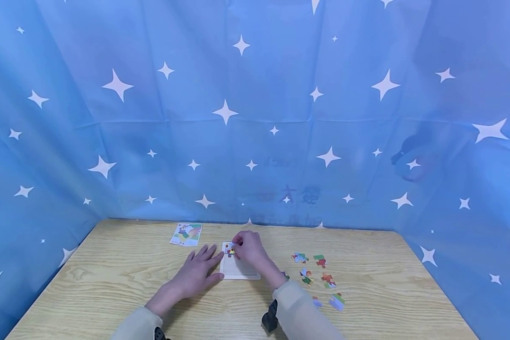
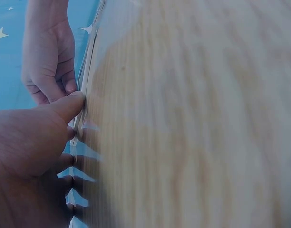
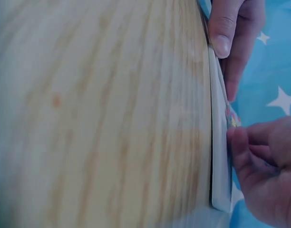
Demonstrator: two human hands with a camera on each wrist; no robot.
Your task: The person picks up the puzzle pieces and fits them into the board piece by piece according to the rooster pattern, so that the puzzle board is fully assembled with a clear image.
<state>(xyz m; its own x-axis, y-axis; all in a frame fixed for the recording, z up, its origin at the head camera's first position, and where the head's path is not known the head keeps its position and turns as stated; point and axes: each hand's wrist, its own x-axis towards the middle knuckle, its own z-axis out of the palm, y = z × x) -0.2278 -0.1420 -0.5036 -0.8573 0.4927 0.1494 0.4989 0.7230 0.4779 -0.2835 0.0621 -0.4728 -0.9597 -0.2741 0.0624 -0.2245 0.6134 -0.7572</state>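
Note:
A white puzzle tray lies on the table, with colourful jigsaw showing in its upper left corner. At that corner my right hand pinches a jigsaw piece between thumb and fingers, low over the tray. The piece is mostly hidden by the fingertips. My left hand lies with fingers spread at the tray's left side. Its thumb touches the tray's near left corner, and a fingertip reaches the left edge higher up.
Several loose jigsaw pieces are spread on the table right of the tray, some partly hidden by the right forearm. A square picture card lies at the back left. Behind the table hangs a blue star-patterned curtain.

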